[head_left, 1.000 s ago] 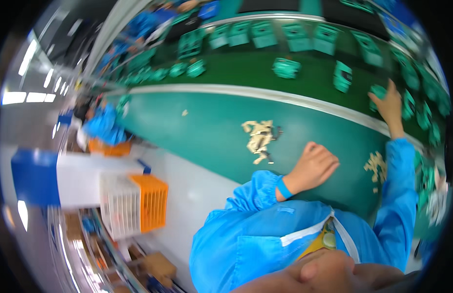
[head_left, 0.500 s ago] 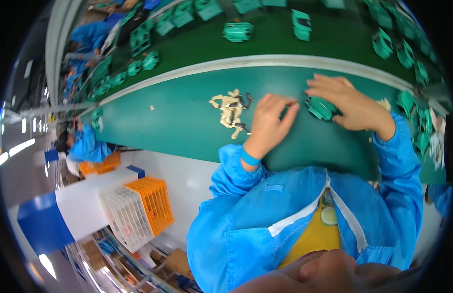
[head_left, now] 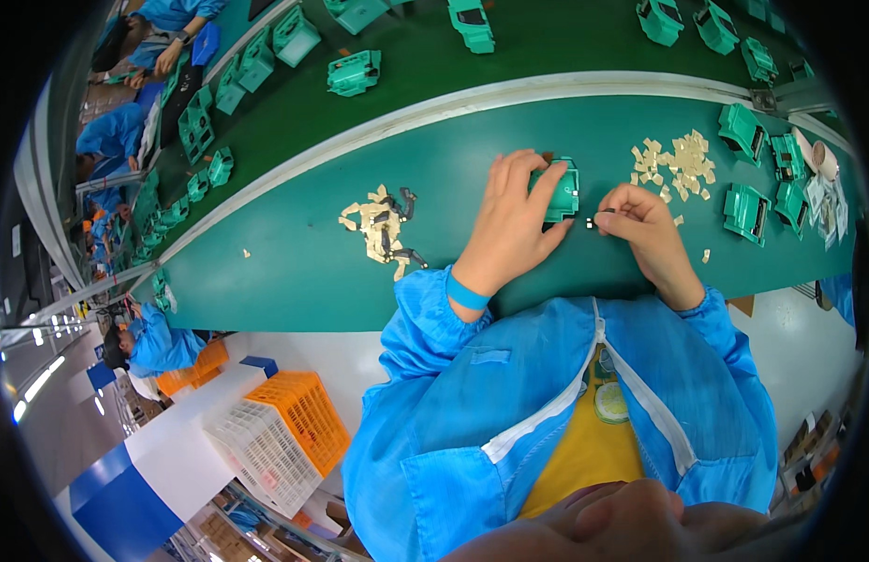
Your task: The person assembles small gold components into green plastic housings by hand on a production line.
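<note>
Left hand spanning casing, right hand pinching small part

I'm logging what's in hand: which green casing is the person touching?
The casing held by the left hand, between the black-and-cream pile and the all-cream pile; the other casings lie apart from that hand.

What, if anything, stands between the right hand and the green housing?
Nothing visible: only bare tabletop and the small piece pinched in the right hand. The left hand covers part of the green housing's left side; its right side looks open.
</note>
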The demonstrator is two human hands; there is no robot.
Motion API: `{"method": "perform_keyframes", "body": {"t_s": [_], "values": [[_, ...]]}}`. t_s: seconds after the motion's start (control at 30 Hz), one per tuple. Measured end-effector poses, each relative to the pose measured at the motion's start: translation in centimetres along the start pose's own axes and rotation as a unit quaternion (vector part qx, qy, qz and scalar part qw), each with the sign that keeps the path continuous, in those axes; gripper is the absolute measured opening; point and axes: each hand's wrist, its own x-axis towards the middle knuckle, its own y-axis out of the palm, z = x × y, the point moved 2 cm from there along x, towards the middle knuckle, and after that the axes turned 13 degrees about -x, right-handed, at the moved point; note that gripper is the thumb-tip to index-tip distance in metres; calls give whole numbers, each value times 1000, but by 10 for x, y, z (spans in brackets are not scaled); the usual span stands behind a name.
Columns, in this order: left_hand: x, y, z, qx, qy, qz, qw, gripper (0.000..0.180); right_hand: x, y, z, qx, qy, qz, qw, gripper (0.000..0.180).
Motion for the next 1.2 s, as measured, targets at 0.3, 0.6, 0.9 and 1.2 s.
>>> {"method": "perform_keyframes", "body": {"t_s": [0.3,0.6,0.9,1.2], "values": [[-7,15,0,-47,-49,-46,997,67,14,5,-8,16,-11,-20,1000,11],[-11,24,7,-89,-59,-77,991,63,15,8,-7,-13,44,-40,998,12],[-10,27,7,-78,-72,-93,990,61,17,14,-8,-49,32,-60,996,13],[-9,27,8,-64,-71,-76,993,56,17,15,-6,-92,44,-62,993,16]]}}
